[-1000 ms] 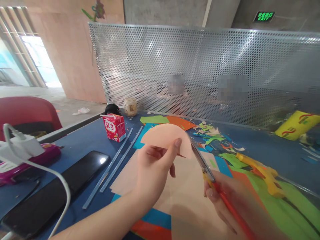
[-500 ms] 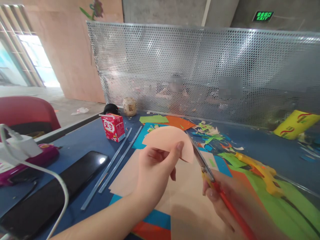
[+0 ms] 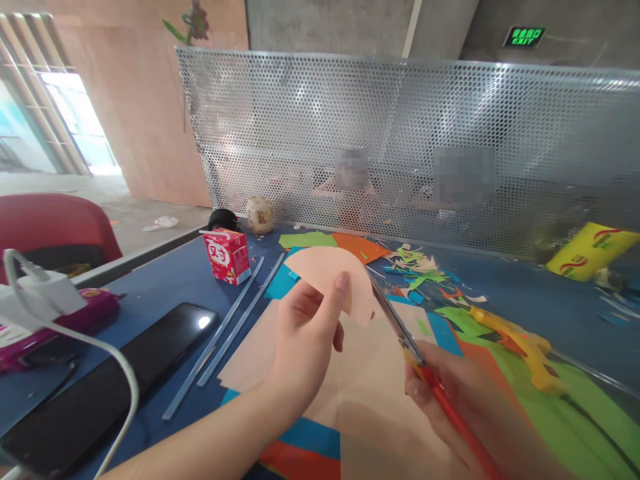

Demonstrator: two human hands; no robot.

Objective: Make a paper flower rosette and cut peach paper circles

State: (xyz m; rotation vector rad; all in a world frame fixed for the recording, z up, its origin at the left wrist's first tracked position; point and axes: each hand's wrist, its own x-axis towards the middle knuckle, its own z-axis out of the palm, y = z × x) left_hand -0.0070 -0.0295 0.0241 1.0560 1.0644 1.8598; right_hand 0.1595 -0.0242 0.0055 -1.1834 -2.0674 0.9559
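Note:
My left hand (image 3: 313, 327) pinches a pale peach piece of paper (image 3: 325, 267) with a rounded outer edge, thumb on top and fingers beneath. In my right hand (image 3: 450, 393) is a pair of scissors (image 3: 413, 350) with red handles. Their blades lie along the right edge of the peach paper and look nearly closed. Both hands are held above larger peach sheets (image 3: 380, 373), which overlap blue and orange paper. Part of the scissor handles is hidden by my right fingers.
Paper scraps (image 3: 420, 267) lie behind the hands. A yellow glue gun (image 3: 525, 343) rests on green paper at right. Clear glue sticks (image 3: 240, 327), a phone (image 3: 115, 380), a red drink carton (image 3: 227, 257) and a power strip (image 3: 95, 307) are left. A perforated metal screen (image 3: 300, 120) stands behind.
The peach paper has turned slightly and its right edge has shifted left. My left thumb and the scissor blades have also moved a little left.

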